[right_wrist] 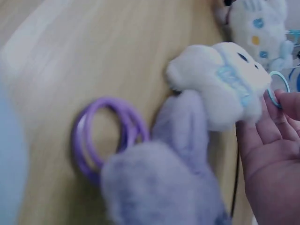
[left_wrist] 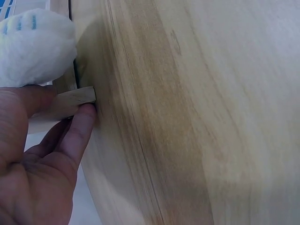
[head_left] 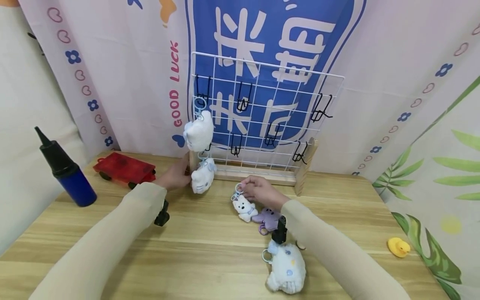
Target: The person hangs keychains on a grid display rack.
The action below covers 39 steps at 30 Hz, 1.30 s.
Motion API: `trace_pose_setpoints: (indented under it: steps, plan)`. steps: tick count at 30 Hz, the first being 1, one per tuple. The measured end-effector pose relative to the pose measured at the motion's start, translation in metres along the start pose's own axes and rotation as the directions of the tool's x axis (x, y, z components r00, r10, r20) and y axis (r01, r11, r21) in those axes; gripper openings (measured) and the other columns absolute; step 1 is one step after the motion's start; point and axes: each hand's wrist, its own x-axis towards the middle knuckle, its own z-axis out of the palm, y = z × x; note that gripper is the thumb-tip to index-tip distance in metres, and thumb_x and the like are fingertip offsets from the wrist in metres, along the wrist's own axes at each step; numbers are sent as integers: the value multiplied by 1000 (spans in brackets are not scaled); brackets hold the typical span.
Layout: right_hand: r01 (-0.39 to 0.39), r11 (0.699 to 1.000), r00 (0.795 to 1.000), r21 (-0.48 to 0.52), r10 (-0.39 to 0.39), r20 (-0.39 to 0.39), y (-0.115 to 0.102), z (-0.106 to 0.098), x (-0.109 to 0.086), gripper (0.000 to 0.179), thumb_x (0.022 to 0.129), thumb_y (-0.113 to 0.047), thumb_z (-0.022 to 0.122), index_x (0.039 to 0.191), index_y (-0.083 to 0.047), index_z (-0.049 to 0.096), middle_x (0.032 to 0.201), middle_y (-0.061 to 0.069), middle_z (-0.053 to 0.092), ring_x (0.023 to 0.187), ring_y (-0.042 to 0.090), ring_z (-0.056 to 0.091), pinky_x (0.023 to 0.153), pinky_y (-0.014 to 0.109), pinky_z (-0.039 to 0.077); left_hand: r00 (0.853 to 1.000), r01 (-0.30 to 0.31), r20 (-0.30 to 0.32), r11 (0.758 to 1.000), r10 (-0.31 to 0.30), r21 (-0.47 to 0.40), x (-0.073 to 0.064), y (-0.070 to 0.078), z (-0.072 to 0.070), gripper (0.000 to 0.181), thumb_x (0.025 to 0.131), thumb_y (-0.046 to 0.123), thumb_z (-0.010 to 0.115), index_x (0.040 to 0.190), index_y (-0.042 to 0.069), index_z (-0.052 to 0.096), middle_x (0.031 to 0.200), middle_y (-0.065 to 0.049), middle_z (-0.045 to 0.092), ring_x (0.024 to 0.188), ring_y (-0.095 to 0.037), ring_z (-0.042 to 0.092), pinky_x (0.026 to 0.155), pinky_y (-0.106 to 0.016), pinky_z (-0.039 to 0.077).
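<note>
My left hand point(head_left: 176, 174) grips the wooden foot point(left_wrist: 77, 102) at the left end of a white wire grid rack point(head_left: 258, 121), thumb above and fingers beneath in the left wrist view. Two white plush keychains hang beside it, an upper one point(head_left: 199, 132) and a lower one point(head_left: 203, 177). My right hand point(head_left: 258, 191) pinches the light blue ring point(right_wrist: 280, 89) of a small white plush dog keychain point(head_left: 244, 207). Against the dog lies a purple plush keychain point(head_left: 267, 218) with a purple ring point(right_wrist: 105, 136). A larger white plush keychain point(head_left: 288, 268) lies nearer the front.
Several black hooks point(head_left: 243, 96) are fixed on the grid. At the left lie a red toy car point(head_left: 123, 167) and a blue and black hand pump point(head_left: 67, 171). A yellow rubber duck point(head_left: 398, 247) sits near the right table edge. A printed curtain point(head_left: 150, 83) hangs behind.
</note>
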Motion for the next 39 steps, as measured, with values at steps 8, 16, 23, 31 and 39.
trace_pose_setpoints:
  steps: [8,16,23,31,39]
  plan:
    - [76,988,997,132,-78,11,-31,-2,-11,14,110,-9,45,114,-3,57,113,2,66,94,8,68,89,23,61,1000,8,-8,1000,-8,29,3,0,0,83,93,0,59,163,-2,14,148,-34,50,134,-46,53,120,-65,41]
    - [183,965,982,190,-171,-75,-75,-3,-27,16,110,-10,47,117,-2,59,121,17,72,91,8,70,88,23,62,999,38,-7,999,-38,19,0,0,-3,83,94,0,59,164,1,14,153,-33,46,138,-48,50,122,-67,36]
    - [313,941,941,132,-287,-181,-113,-15,-37,17,110,-13,49,121,-3,59,131,25,70,93,9,74,92,27,63,999,36,-16,997,-35,62,-1,-2,-3,80,93,2,61,161,0,20,148,-33,52,134,-47,55,118,-66,42]
    - [414,909,879,55,-383,-285,-145,-23,-36,22,111,-16,49,126,-2,56,135,27,67,95,8,75,95,29,63,999,53,-3,999,-53,12,-2,1,0,91,94,1,61,167,4,7,161,-33,39,147,-51,44,123,-67,34]
    - [480,877,821,16,-443,-361,-170,-23,-27,20,111,-18,48,124,-5,55,133,23,71,94,9,76,90,25,63,998,60,-6,998,-60,11,-4,0,2,91,95,2,61,167,5,5,161,-32,40,146,-50,45,123,-66,34]
